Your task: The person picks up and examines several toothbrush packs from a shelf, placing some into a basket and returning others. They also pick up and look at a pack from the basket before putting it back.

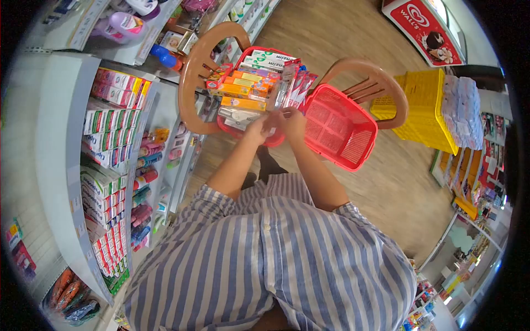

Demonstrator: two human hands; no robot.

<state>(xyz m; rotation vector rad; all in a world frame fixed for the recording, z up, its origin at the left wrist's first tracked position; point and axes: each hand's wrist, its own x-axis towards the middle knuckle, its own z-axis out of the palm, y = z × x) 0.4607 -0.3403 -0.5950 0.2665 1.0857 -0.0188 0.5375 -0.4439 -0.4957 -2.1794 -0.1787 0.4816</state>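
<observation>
My left hand (257, 131) and my right hand (292, 123) are close together over the near edge of a full red basket (240, 57). Both look closed, with fingers pinched around something small and partly see-through between them that I cannot make out. Beside my right fingers stand red-and-white toothbrush packs (300, 88). Orange toothpaste boxes (243, 103) lie in the basket to the left, with white Enzim boxes (269, 62) at the far side. Near my left hand are silvery-white packs (236, 117), partly covered by the hand.
A second red basket (371, 144) rests against a brown chair (398, 105); another brown chair (186, 83) is at the left. Shelves of toothpaste boxes (105, 190) line my left. Yellow crates (411, 110) and a red Wall's freezer (414, 27) stand to the right on the wooden floor (381, 209).
</observation>
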